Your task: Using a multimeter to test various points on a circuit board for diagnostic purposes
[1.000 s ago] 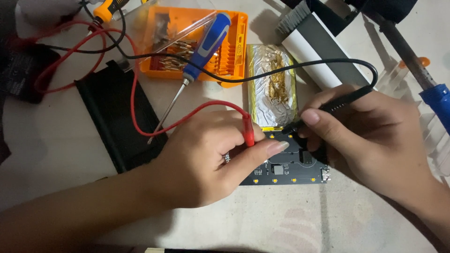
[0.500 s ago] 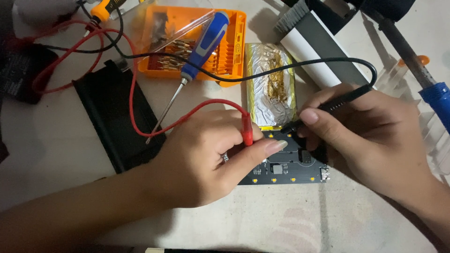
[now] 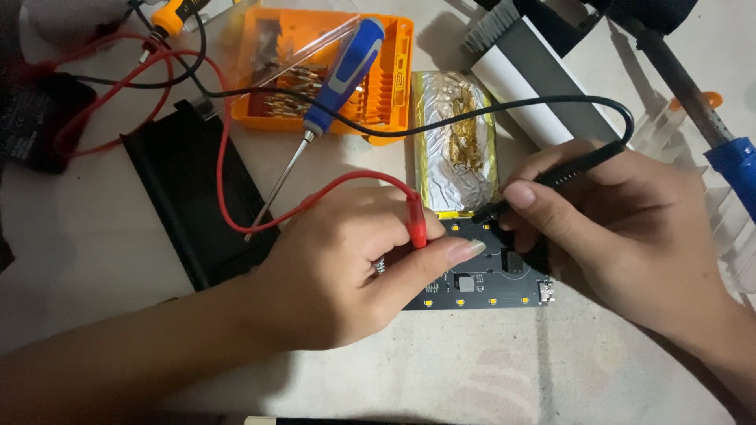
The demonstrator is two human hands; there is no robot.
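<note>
Your left hand (image 3: 346, 267) pinches the red probe (image 3: 415, 220) in its fingers, tip down on the dark circuit board (image 3: 480, 279) lying mid-desk. Your right hand (image 3: 622, 236) pinches the black probe (image 3: 551, 177) pen-like, seemingly for fine contact at the board's far edge, beside the foil-wrapped battery (image 3: 457, 145).

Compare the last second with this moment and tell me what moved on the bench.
Nothing visibly changed. The left hand holds the red probe and the right hand holds the black probe, both tips down at the dark circuit board, just as before. The foil-wrapped pack, blue screwdriver and orange bit case lie where they were.
</note>
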